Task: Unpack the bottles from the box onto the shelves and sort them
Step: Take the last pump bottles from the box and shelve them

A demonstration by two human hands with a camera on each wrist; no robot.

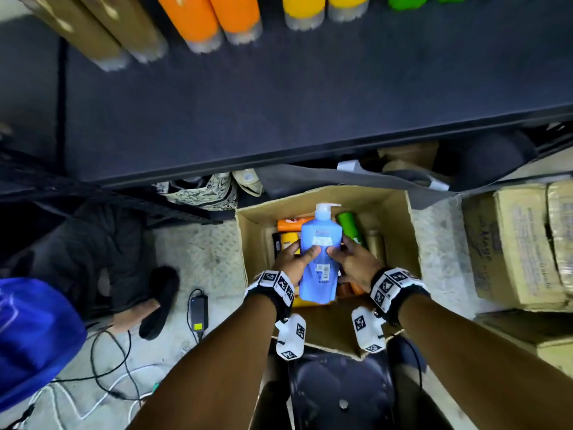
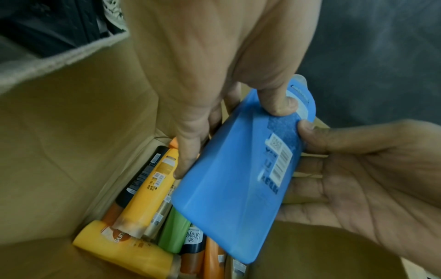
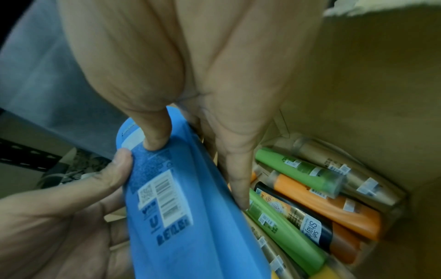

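A large blue pump bottle [image 1: 321,254] with a white pump is held above the open cardboard box [image 1: 403,212], back label up. My left hand [image 1: 294,259] grips its left side, thumb on the label. My right hand [image 1: 350,259] grips its right side, thumb on top. The left wrist view shows the blue bottle [image 2: 229,188] between the left hand [image 2: 214,94] and the right hand [image 2: 358,179]. The right wrist view shows the blue bottle [image 3: 186,207] over green, orange and gold bottles [image 3: 298,169] lying in the box. Yellow and black bottles [image 2: 148,188] lie in the box's left part.
A dark shelf [image 1: 279,103] spans above the box, with gold, orange, yellow and green bottles [image 1: 201,20] along its back. Closed cartons [image 1: 521,243] stand to the right. A seated person's foot [image 1: 158,302], a power adapter [image 1: 198,311] and cables lie on the floor to the left.
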